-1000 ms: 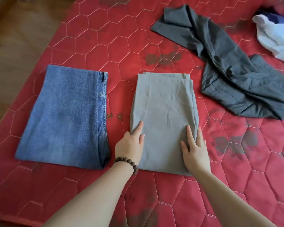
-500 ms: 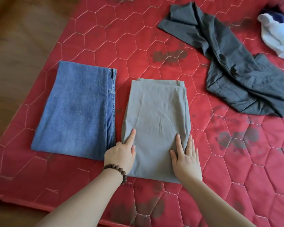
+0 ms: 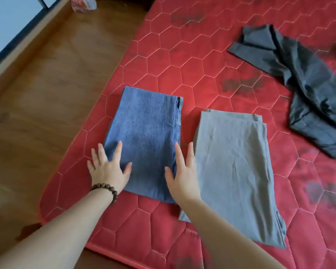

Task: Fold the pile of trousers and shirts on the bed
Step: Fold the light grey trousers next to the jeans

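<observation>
**Hands shifted from grey trousers to folded jeans**

Both hands, previously laid flat on the folded grey trousers [image 3: 233,167], are now placed at the folded blue jeans [image 3: 145,140]. The left hand [image 3: 109,169], with a beaded bracelet [image 3: 107,190] at the wrist, is spread with fingers straight over the jeans' left near corner. The right hand [image 3: 182,175] is laid flat, fingers extended, along the jeans' right edge, the grey trousers just beside it to the right. Nothing is gripped. Dark grey trousers [image 3: 306,88] lie unfolded, well beyond the right hand. A red quilted mattress [image 3: 202,61] bears all garments; wooden flooring [image 3: 52,90] is seen left of the left hand.
</observation>
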`<state>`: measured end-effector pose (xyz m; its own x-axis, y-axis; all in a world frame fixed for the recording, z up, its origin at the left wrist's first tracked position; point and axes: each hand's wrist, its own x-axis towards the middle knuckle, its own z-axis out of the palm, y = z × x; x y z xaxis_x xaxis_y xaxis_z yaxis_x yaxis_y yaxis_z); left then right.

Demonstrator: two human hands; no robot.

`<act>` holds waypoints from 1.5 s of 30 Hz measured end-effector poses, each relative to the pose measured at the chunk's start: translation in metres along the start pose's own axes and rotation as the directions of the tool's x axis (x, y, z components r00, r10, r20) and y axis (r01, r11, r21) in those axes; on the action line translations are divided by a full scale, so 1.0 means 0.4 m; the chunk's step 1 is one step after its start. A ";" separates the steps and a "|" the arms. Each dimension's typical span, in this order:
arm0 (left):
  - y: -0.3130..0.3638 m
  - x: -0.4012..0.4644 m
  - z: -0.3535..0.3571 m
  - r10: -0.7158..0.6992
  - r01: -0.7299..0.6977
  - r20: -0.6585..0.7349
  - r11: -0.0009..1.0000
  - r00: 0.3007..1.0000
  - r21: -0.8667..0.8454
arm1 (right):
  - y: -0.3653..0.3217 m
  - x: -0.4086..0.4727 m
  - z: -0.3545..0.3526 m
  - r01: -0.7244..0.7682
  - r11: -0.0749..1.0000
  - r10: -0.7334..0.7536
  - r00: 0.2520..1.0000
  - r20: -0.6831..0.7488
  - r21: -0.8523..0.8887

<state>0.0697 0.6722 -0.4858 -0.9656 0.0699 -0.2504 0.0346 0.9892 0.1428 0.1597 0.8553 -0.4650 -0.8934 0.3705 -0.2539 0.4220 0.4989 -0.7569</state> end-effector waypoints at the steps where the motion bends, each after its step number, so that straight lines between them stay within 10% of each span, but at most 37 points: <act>1: -0.019 0.023 -0.001 -0.026 0.027 0.039 0.999 0.999 -0.037 | -0.005 0.015 0.020 -0.038 0.999 0.038 0.999 0.022 0.004; 15: -0.087 0.107 -0.090 0.211 -0.091 0.158 0.831 0.965 -0.549 | -0.005 0.065 0.038 -0.208 0.978 0.200 0.964 0.177 0.028; 31: 0.432 -0.224 -0.158 0.407 -0.509 -0.312 0.602 0.858 -0.615 | 0.114 -0.110 -0.443 0.045 0.987 -0.079 0.972 -0.220 -0.154; 38: 0.432 -0.288 0.064 0.370 -0.296 0.178 0.892 0.912 -0.342 | 0.369 -0.186 -0.410 -0.238 0.947 0.251 0.967 0.038 -0.214; 45: 0.467 -0.271 0.102 0.387 -0.326 0.027 0.812 0.922 -0.484 | 0.407 -0.171 -0.387 -0.213 0.952 0.193 0.975 -0.109 -0.218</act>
<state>0.1915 0.8547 -0.4712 -0.8697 0.4505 -0.2016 0.2187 0.7180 0.6608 0.3132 1.0326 -0.4776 -0.7728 0.5430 -0.3285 0.6260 0.5670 -0.5354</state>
